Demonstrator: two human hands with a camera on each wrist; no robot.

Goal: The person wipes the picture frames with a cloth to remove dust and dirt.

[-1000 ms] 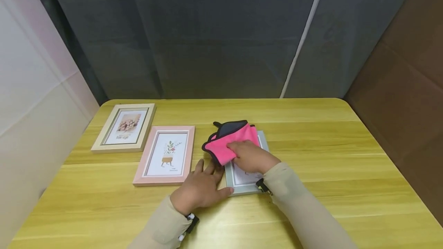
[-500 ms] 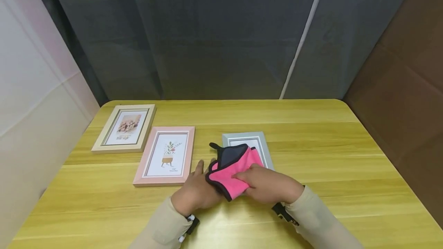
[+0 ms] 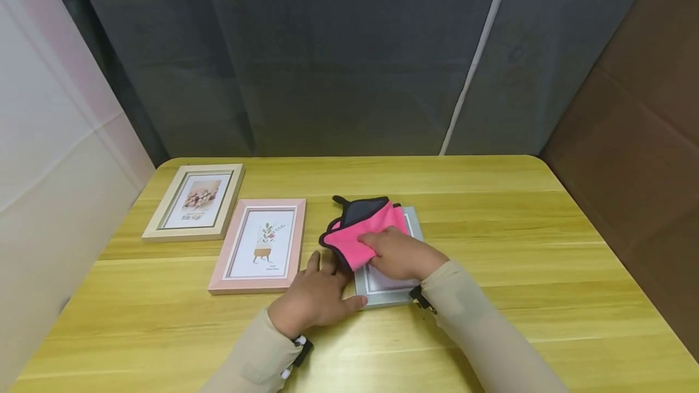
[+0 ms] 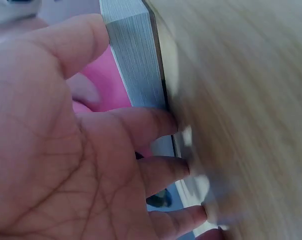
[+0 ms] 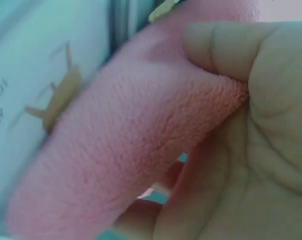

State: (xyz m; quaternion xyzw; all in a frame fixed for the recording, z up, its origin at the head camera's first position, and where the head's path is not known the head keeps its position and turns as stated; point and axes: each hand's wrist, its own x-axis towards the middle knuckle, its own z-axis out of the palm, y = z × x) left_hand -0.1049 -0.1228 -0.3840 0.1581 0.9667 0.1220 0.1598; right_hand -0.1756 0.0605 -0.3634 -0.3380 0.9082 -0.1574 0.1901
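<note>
A grey-blue picture frame (image 3: 390,303) lies face up on the wooden table in front of me. My right hand (image 3: 406,253) grips a folded pink cloth (image 3: 366,236) with black edging and rests it on this frame's face. The fuzzy pink side fills much of the right wrist view, the thumb lying on top of it. My left hand (image 3: 314,296) rests at the frame's left side. Its thumb touches the near left corner, and its spread fingers (image 4: 163,167) reach along the outer edge to the tabletop. The cloth hides the frame's far left part.
Left of the left hand lies a pink picture frame (image 3: 219,278) with a plant picture. Farther back at the left is a cream picture frame (image 3: 236,187). A dark curtain (image 3: 349,59) hangs behind the wooden table (image 3: 519,259).
The right hand slides the cloth toward me down the grey-blue frame, then back up toward its far end. The left hand stays beside the frame.
</note>
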